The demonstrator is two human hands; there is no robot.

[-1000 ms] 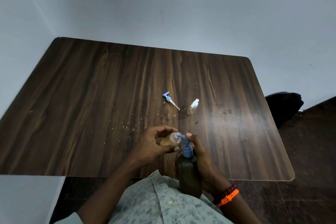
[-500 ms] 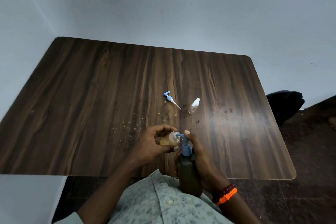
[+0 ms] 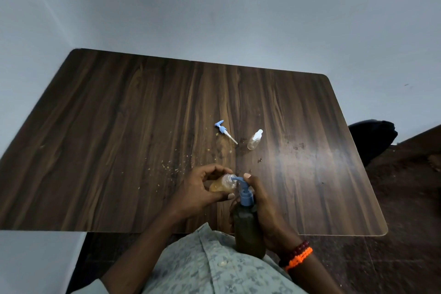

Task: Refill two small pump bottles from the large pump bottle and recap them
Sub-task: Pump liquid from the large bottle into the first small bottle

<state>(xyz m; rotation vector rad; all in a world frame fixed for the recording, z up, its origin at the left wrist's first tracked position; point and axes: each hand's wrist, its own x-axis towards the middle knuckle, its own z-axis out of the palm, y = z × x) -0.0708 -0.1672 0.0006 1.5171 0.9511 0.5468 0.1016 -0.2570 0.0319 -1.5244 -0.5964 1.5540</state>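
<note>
Small pump bottles x2, one uncapped (image 3: 223,184) tilted in left hand (image 3: 200,192), mouth to right at nozzle, one capped (image 3: 254,140) lying on desk (image 3: 119,150), large pump bottle (image 3: 248,229) x1 upright, gripped by right hand (image 3: 265,210), loose pump (image 3: 224,131) x1

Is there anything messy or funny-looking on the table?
Yes. Pale crumbs are scattered over the dark wooden table left of the hands, with dark smudges to the right. A loose blue pump head with a white tube lies flat beside a small clear bottle with a white cap.
</note>
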